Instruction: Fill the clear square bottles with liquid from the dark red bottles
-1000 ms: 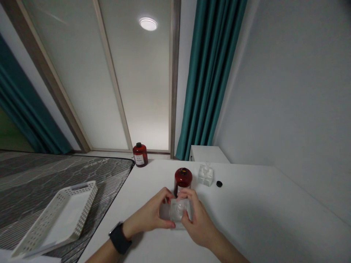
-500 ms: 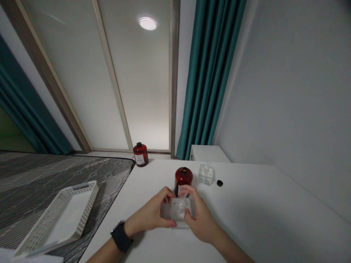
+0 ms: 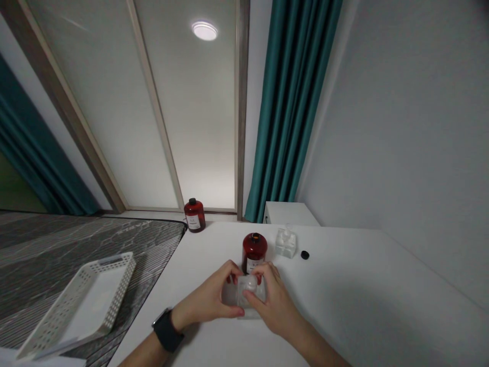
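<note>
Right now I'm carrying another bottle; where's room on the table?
Widest gap: between the black cap and grey wall. Smaller: between the capped red bottle and left hand. Crowded: around the right hand, clear container and open red bottle.

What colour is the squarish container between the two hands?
Clear and colourless; the container shows best in the head view.

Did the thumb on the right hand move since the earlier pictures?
Yes. The right thumb has shifted left across the clear container, judged against the nearer red bottle, which stays in nearly the same spot.
</note>
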### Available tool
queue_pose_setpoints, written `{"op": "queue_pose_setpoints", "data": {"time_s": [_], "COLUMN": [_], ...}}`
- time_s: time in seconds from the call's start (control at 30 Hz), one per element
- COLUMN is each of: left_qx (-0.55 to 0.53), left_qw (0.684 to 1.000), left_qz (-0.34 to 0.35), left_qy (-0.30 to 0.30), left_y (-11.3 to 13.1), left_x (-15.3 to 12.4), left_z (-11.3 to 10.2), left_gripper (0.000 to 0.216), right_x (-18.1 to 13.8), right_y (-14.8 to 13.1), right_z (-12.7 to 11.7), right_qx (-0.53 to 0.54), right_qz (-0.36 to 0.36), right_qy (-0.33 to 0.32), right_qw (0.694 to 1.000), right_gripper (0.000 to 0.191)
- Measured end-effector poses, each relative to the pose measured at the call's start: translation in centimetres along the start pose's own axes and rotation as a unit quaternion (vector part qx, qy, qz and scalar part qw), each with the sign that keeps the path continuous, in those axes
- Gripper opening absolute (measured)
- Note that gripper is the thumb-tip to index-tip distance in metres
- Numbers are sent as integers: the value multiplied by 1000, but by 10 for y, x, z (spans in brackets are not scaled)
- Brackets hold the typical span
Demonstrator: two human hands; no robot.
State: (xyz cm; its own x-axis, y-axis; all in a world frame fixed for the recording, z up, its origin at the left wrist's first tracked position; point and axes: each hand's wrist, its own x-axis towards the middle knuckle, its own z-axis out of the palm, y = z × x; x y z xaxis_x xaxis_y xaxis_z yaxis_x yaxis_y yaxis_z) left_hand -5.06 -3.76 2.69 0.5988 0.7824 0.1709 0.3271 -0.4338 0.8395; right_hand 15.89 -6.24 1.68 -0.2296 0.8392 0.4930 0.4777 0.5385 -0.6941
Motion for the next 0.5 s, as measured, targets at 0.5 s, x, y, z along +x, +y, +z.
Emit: {"op": "queue_pose_setpoints", "data": {"time_s": [0.5], "left_qx": [-3], "left_qw": [1000], "left_qz": [-3], "left_qy": [-1], "left_y": [4], "left_x": [1], "left_z": [0], "left_gripper": [50], "right_x": [4], "right_y": [-9], "right_z": [-8], "right_qx": [14], "right_qz": [-73], "right_qy": [-42], "right_qw": [996], "right_gripper": [30]}}
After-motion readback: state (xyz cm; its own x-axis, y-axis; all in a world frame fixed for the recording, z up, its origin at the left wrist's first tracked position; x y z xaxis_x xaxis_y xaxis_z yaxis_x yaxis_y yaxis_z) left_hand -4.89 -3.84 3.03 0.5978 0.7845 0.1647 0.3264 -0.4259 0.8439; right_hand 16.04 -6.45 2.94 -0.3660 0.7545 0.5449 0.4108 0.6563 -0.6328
